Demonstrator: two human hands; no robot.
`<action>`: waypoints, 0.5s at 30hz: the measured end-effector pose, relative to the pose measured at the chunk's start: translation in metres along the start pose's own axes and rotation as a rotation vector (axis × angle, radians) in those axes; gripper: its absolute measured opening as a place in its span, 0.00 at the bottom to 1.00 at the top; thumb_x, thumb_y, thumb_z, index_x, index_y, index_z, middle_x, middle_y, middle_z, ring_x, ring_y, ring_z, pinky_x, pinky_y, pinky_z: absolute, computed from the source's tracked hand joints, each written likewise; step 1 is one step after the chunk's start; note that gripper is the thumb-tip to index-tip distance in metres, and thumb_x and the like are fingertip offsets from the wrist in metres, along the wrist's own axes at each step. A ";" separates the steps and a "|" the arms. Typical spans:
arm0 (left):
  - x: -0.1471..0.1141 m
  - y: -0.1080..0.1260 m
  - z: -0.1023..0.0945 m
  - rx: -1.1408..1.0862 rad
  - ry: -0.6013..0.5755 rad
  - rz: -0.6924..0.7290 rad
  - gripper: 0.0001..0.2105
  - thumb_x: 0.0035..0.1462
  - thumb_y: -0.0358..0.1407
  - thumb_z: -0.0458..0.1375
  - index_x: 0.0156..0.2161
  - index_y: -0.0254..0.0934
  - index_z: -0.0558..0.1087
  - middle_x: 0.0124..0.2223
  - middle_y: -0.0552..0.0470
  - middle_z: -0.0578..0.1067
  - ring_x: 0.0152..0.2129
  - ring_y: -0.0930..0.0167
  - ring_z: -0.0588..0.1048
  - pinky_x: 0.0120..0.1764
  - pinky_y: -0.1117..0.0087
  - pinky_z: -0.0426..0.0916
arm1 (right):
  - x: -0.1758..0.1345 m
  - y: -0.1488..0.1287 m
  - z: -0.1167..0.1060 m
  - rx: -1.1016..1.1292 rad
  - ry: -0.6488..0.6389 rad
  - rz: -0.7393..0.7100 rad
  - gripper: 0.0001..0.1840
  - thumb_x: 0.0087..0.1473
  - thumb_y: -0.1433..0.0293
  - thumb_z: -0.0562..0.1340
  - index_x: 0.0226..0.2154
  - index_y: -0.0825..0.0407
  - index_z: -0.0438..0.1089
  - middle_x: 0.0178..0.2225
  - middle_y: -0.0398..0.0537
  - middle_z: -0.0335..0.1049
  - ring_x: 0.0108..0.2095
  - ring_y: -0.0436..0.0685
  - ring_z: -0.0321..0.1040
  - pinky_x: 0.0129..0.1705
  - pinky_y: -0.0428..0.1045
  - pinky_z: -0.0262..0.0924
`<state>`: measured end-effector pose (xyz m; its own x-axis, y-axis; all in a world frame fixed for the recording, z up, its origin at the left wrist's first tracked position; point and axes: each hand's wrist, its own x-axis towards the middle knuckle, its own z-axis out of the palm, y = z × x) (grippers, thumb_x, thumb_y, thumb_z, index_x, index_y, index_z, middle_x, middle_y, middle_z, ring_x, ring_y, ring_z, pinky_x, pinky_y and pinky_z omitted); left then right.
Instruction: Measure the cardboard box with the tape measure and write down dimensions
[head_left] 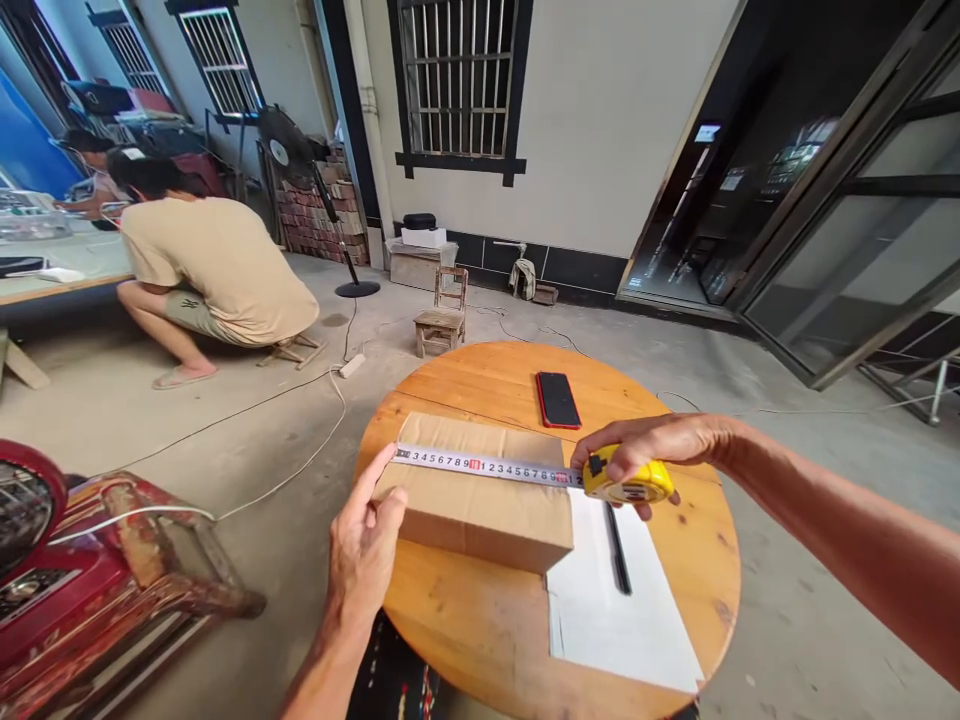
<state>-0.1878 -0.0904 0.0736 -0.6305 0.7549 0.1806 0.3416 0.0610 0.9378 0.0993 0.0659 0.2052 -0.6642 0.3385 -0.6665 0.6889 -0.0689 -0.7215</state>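
Note:
A brown cardboard box (480, 500) lies on the round wooden table (465, 620). Across its top, from the left edge past the right one, stretches the pulled-out blade (487, 465) of a tape measure. My right hand (645, 450) is closed around the yellow tape measure case (630, 480), just beyond the box's right end. At the left end, my left hand (367, 540) has its index fingertip on the blade's tip and its thumb against the box; its other fingers are partly hidden. White paper sheets (622, 620) lie right of the box, with a black pen (619, 550) on them.
A black phone with a red edge (558, 400) lies on the table's far side. Beyond stand a small wooden chair (441, 318) and a fan (292, 150). At left, a person (210, 260) sits by another table. A red machine (45, 580) stands near left. Cords (292, 470) cross the floor.

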 end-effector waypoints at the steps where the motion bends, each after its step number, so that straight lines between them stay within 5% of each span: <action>1: 0.000 0.000 0.001 -0.005 -0.002 0.003 0.26 0.55 0.44 0.55 0.58 0.41 0.70 0.45 0.51 0.78 0.39 0.62 0.76 0.33 0.69 0.71 | 0.000 0.000 0.000 0.004 0.006 0.004 0.23 0.44 0.65 0.62 0.45 0.53 0.72 0.28 0.46 0.75 0.19 0.52 0.69 0.17 0.43 0.58; 10: -0.001 -0.014 0.002 -0.111 -0.001 0.135 0.23 0.60 0.44 0.55 0.60 0.43 0.67 0.64 0.49 0.65 0.58 0.62 0.67 0.56 0.67 0.64 | -0.020 0.009 0.011 0.173 0.167 -0.156 0.25 0.45 0.63 0.63 0.48 0.53 0.72 0.30 0.48 0.75 0.26 0.56 0.73 0.18 0.43 0.61; 15: -0.003 -0.025 -0.012 0.094 -0.145 0.439 0.21 0.58 0.40 0.58 0.57 0.43 0.69 0.64 0.48 0.63 0.60 0.61 0.64 0.61 0.61 0.60 | -0.033 0.033 0.091 0.539 0.270 -0.181 0.35 0.45 0.48 0.65 0.51 0.49 0.67 0.35 0.52 0.74 0.32 0.63 0.76 0.16 0.44 0.62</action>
<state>-0.2030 -0.1016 0.0527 -0.3105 0.8057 0.5045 0.6199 -0.2307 0.7500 0.1175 -0.0325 0.1864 -0.6113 0.6090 -0.5053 0.2830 -0.4280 -0.8583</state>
